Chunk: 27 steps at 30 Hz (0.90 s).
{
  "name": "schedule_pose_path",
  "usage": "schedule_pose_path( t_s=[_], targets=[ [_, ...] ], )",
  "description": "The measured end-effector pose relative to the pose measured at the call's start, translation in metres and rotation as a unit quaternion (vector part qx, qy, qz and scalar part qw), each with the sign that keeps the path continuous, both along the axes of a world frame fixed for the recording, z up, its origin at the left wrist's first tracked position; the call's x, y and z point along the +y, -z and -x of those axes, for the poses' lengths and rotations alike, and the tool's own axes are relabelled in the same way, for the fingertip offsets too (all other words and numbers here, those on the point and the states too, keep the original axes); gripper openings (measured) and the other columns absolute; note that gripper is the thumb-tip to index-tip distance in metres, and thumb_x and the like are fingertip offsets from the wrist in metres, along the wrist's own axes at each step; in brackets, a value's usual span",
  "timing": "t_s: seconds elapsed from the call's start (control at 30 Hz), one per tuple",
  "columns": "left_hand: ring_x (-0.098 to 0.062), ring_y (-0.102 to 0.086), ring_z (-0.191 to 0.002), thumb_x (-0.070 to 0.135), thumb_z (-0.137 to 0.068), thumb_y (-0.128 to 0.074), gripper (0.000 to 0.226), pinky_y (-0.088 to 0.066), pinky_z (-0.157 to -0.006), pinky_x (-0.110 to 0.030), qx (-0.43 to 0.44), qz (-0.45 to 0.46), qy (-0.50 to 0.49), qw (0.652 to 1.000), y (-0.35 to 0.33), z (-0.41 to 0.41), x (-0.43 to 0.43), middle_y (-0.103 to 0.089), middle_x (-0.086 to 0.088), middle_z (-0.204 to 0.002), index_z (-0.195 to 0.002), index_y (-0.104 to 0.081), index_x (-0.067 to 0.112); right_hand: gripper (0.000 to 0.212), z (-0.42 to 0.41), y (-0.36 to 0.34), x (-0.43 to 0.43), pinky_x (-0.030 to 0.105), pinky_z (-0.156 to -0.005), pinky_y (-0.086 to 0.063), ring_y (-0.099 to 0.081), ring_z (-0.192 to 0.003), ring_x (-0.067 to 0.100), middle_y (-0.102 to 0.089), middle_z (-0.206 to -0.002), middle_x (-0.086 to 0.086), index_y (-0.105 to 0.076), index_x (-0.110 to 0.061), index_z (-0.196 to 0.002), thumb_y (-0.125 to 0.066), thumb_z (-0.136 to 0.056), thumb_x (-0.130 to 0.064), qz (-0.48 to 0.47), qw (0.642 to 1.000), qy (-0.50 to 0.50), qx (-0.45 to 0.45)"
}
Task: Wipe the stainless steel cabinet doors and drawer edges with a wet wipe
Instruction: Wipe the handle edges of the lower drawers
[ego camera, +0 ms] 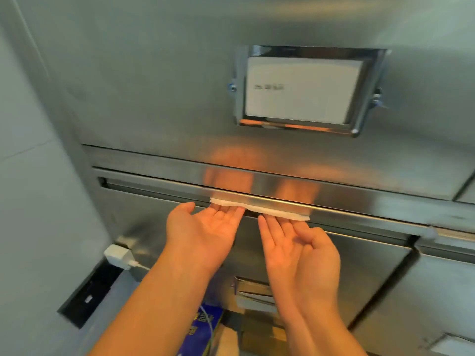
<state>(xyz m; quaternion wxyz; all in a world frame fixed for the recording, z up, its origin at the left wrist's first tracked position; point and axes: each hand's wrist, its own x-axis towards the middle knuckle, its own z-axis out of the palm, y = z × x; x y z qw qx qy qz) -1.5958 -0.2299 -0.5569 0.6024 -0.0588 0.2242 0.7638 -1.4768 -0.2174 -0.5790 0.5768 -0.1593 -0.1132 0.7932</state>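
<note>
Head view shows both palms turned up, the left hand [205, 232] and the right hand [295, 250] side by side, with flat, spread-out fingers pushing a wet wipe [259, 208] up against the under side of the long drawer edge [347, 205]; neither hand closes around it. The wipe lies just above the fingertips, long and thin, running left to right along the edge, and both hands are about equally near, so I think the next slide should go sideways along that line. It looks white, folded into a narrow strip, and a bit crumpled.
</note>
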Motion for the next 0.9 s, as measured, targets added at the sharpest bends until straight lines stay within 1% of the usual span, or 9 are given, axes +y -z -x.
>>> schedule_pose_path(
  t_s=[0.07, 0.13, 0.2, 0.3, 0.43, 0.53, 0.63, 0.77, 0.9],
  targets=[
    [-0.044, -0.053, -0.111, 0.03, -0.1, -0.029, 0.052, -0.044, -0.076, -0.052, 0.005, -0.012, -0.008, 1.0, -0.001, 0.031, -0.008, -0.058, -0.033, -0.117, -0.126, -0.044, -0.012, 0.042, 0.031, -0.001, -0.005, 0.047, -0.101, -0.042, -0.062, -0.11, 0.029, -0.067, -0.115, 0.015, -0.06, -0.001, -0.111, -0.037, -0.076, -0.004, 0.001, 1.0, -0.01, -0.001],
    [-0.044, -0.053, -0.111, 0.03, -0.1, -0.028, 0.052, -0.043, -0.076, -0.053, 0.009, -0.011, -0.017, 1.0, -0.002, 0.06, -0.014, -0.059, -0.033, -0.116, -0.125, -0.044, -0.013, 0.038, 0.06, -0.001, -0.011, 0.045, -0.1, -0.042, -0.062, -0.109, 0.028, -0.066, -0.116, 0.015, -0.06, 0.0, -0.109, -0.032, -0.084, -0.002, 0.005, 1.0, -0.015, -0.005],
    [-0.045, -0.052, -0.113, 0.03, -0.1, -0.029, 0.053, -0.043, -0.082, -0.053, 0.01, -0.015, -0.023, 1.0, -0.003, 0.084, -0.02, -0.058, -0.034, -0.115, -0.124, -0.044, -0.015, 0.037, 0.089, -0.002, -0.015, 0.042, -0.102, -0.041, -0.063, -0.109, 0.025, -0.068, -0.114, 0.011, -0.061, -0.002, -0.11, -0.03, -0.088, -0.003, 0.008, 1.0, -0.013, -0.024],
    [-0.046, -0.049, -0.117, 0.029, -0.099, -0.029, 0.053, -0.037, -0.099, -0.053, -0.002, -0.022, -0.04, 0.999, -0.003, 0.113, -0.027, -0.056, -0.035, -0.119, -0.125, -0.042, -0.016, 0.033, 0.125, -0.004, -0.023, 0.041, -0.106, -0.038, -0.063, -0.109, 0.024, -0.07, -0.105, 0.009, -0.062, -0.004, -0.096, -0.03, -0.089, -0.002, 0.012, 1.0, -0.008, -0.015],
    [-0.046, -0.046, -0.121, 0.028, -0.099, -0.027, 0.054, -0.033, -0.105, -0.051, -0.007, -0.024, -0.075, 0.997, -0.003, 0.15, -0.035, -0.053, -0.035, -0.123, -0.127, -0.041, -0.016, 0.036, 0.164, -0.003, -0.03, 0.042, -0.108, -0.037, -0.062, -0.11, 0.023, -0.069, -0.11, 0.011, -0.066, -0.005, -0.098, -0.031, -0.09, -0.003, 0.034, 0.999, -0.032, -0.017],
    [-0.047, -0.046, -0.12, 0.028, -0.099, -0.027, 0.054, -0.035, -0.102, -0.053, -0.006, -0.038, -0.091, 0.995, -0.003, 0.171, -0.039, -0.052, -0.037, -0.122, -0.123, -0.042, -0.018, 0.039, 0.186, -0.002, -0.033, 0.041, -0.107, -0.037, -0.063, -0.109, 0.022, -0.071, -0.105, 0.009, -0.07, -0.009, -0.092, -0.031, -0.09, -0.003, 0.026, 0.998, -0.055, -0.01],
    [-0.047, -0.05, -0.115, 0.027, -0.1, -0.026, 0.053, -0.039, -0.093, -0.054, -0.001, -0.042, -0.108, 0.993, -0.003, 0.184, -0.042, -0.055, -0.037, -0.118, -0.122, -0.043, -0.017, 0.04, 0.199, -0.001, -0.034, 0.04, -0.108, -0.036, -0.062, -0.109, 0.02, -0.071, -0.107, 0.008, -0.068, -0.009, -0.097, -0.03, -0.09, -0.003, 0.026, 0.996, -0.085, -0.003],
    [-0.046, -0.051, -0.115, 0.026, -0.1, -0.025, 0.051, -0.041, -0.095, -0.053, 0.017, -0.047, -0.117, 0.992, 0.001, 0.186, -0.04, -0.056, -0.035, -0.118, -0.126, -0.043, -0.015, 0.038, 0.203, 0.001, -0.032, 0.04, -0.108, -0.037, -0.062, -0.111, 0.02, -0.07, -0.109, 0.007, -0.067, -0.008, -0.103, -0.03, -0.093, -0.006, 0.027, 0.995, -0.1, 0.004],
    [-0.042, -0.055, -0.112, 0.026, -0.101, -0.026, 0.048, -0.043, -0.096, -0.051, 0.036, -0.051, -0.131, 0.989, 0.006, 0.177, -0.036, -0.059, -0.031, -0.116, -0.125, -0.045, -0.012, 0.04, 0.191, 0.004, -0.03, 0.041, -0.108, -0.037, -0.059, -0.114, 0.024, -0.068, -0.114, 0.011, -0.065, -0.006, -0.106, -0.028, -0.092, -0.005, 0.021, 0.993, -0.116, 0.01]
  ],
)
